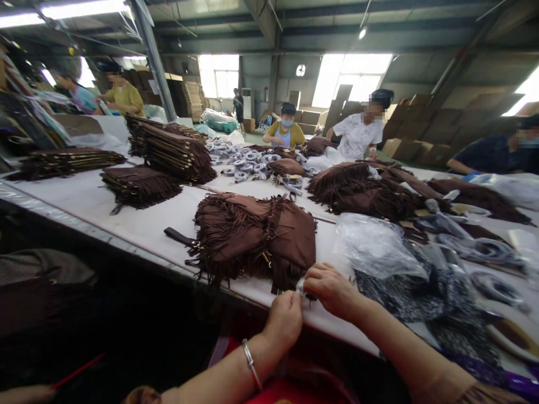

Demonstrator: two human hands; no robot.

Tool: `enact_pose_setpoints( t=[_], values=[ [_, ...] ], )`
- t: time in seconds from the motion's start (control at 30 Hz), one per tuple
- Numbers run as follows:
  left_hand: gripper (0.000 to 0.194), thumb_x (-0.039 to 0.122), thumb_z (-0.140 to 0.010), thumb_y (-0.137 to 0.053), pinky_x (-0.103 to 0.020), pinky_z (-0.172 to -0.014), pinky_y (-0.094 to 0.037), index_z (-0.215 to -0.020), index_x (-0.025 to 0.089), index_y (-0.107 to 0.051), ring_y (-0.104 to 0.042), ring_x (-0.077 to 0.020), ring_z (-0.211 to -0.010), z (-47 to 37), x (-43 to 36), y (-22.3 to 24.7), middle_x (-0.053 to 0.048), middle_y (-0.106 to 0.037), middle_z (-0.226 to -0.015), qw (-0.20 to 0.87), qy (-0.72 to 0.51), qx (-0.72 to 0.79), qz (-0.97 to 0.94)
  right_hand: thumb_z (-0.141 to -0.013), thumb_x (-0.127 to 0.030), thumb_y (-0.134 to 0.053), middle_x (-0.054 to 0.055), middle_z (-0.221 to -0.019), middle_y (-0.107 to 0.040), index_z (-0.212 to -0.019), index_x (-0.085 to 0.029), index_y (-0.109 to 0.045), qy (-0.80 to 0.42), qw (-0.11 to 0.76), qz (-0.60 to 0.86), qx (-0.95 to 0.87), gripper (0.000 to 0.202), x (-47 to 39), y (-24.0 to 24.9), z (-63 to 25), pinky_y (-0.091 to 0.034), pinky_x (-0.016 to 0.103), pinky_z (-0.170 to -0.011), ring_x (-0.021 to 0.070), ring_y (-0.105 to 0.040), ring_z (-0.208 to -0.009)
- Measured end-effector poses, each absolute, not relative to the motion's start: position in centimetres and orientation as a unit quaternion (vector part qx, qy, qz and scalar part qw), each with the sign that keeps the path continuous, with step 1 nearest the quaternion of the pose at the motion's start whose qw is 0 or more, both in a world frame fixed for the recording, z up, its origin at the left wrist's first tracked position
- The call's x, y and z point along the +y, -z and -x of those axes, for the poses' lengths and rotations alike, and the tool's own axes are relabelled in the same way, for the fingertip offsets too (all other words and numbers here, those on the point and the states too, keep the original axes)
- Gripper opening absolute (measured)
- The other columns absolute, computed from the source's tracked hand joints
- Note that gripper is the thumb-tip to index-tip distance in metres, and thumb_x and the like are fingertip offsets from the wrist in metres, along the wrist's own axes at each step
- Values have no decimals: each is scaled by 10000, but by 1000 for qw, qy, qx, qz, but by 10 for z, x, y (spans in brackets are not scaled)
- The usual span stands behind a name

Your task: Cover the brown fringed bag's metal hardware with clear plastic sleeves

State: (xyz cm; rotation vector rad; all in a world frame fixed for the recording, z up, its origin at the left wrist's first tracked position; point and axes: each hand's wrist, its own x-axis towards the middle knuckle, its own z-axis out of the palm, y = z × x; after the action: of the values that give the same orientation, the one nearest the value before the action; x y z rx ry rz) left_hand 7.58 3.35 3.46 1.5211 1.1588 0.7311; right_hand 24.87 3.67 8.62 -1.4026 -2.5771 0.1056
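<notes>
My left hand and my right hand meet at the table's front edge, both with fingers closed in a pinch. Between them shows a small shiny, clear-looking piece with something dark beside it; the fingers cover most of it, and its kind cannot be made out. Right behind my hands lie brown fringed bags, with brass-coloured hardware and a dark strap loop sticking out to the left. Crumpled clear plastic bags lie beyond my right hand.
Stacks of brown fringed bags stand at the left. Grey wrapped coiled straps are heaped mid-table, and more brown bags lie right. A tape roll is near the right front. Co-workers, including one in white, stand across the table.
</notes>
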Motion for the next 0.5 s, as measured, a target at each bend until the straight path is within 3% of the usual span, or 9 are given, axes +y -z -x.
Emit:
enact_pose_setpoints(
  t=[0.17,0.23,0.37,0.5],
  values=[
    [344,434,-912,-435,-283,-584,-322,-761,176,-606,-541,-183,-668,-67,28,-28,-62,-640,-721,469,-278,497,-675,-883,-186,-562,31,-830,-642,-792,-200,-639,-56,21,464,-884,120,47,-93,-236,-355,314,-756,178,-527,-811],
    [331,390,-919,-423,-283,-594,-333,-763,175,-621,-560,-191,-684,-66,28,-25,-77,-661,-745,474,-282,494,-672,-873,-175,-564,33,-850,-647,-886,-210,-660,-71,14,463,-883,103,50,-96,-232,-359,309,-753,179,-540,-823],
    [288,339,-913,-438,-284,-657,-378,-831,183,-667,-613,-213,-765,-65,29,-23,-97,-702,-836,492,-304,472,-665,-831,-166,-610,36,-908,-627,-1085,-290,-674,-100,9,444,-890,289,54,-101,-229,-363,299,-729,183,-552,-856],
    [255,326,-894,-476,-281,-633,-359,-800,189,-669,-598,-205,-714,-62,28,-24,-87,-693,-784,482,-292,474,-677,-800,-191,-658,33,-866,-617,-904,-276,-737,-130,-14,430,-893,156,61,-101,-228,-368,291,-691,176,-550,-813]
  ],
)
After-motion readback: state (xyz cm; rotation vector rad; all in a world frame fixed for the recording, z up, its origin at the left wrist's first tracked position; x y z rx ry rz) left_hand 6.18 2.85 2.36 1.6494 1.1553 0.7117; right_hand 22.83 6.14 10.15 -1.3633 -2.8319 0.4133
